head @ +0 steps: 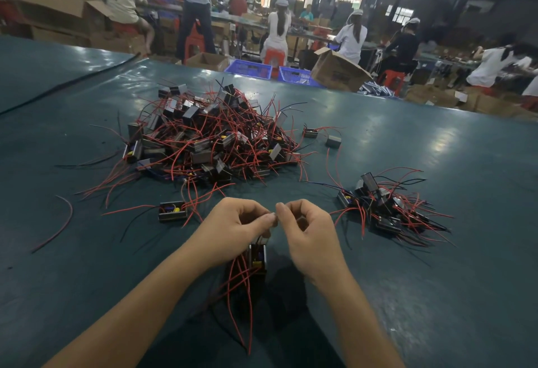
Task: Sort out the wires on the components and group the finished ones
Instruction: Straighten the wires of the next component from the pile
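I see my left hand (235,231) gripping a black component (258,257), red wires (237,283) hanging; right hand (311,241) curled beside it, pinching what I cannot tell.

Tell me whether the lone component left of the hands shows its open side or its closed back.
Open side: yellow and blue parts show inside the lone component.

Over the dark teal bench (436,280), the left hand (233,231) grips a small black box-shaped component with red wires (257,257). The right hand (311,236) pinches beside its fingertips. A big tangled heap (209,140) lies behind and a smaller heap (384,204) to the right.
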A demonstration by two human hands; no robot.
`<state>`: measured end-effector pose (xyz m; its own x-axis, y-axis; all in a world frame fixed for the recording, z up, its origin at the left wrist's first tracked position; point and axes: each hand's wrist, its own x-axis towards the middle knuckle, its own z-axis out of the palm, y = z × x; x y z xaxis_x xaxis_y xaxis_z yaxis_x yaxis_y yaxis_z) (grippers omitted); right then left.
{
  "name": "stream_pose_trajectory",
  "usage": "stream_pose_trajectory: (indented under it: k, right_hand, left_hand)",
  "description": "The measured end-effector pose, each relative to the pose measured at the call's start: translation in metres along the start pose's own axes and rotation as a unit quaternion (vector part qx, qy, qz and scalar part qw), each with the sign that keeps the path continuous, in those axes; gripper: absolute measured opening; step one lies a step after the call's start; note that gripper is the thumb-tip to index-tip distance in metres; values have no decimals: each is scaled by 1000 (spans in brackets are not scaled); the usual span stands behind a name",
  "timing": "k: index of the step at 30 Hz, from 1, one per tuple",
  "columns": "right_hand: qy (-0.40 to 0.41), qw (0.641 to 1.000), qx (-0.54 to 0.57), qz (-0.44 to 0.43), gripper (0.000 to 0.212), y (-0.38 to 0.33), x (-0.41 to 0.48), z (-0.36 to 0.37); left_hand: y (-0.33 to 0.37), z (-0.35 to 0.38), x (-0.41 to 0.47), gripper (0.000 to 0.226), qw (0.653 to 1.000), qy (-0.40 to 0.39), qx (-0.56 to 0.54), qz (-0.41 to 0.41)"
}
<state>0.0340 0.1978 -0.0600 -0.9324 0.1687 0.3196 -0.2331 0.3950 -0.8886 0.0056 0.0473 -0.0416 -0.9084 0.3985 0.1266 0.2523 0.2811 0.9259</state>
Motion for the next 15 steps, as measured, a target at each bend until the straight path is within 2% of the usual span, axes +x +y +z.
stream_pose_trajectory:
  k: [5, 7, 11, 15]
  right_hand:
    - [35, 986, -62, -154, 17, -1, -2, 0]
    - [47, 981, -60, -181, 14, -2, -2, 1]
    - [18, 983, -39, -181, 11, -4, -3, 0]
    - [-22, 991, -3, -135, 12, -5, -4, -2]
  left_hand:
    - [7, -5, 0, 22, 986, -61, -141, -61]
    - [8, -5, 0, 23, 978, -71, -183, -72]
    - [7, -8, 1, 21, 971, -78, -209, -82]
    - [5, -13, 1, 20, 968, -85, -216, -89]
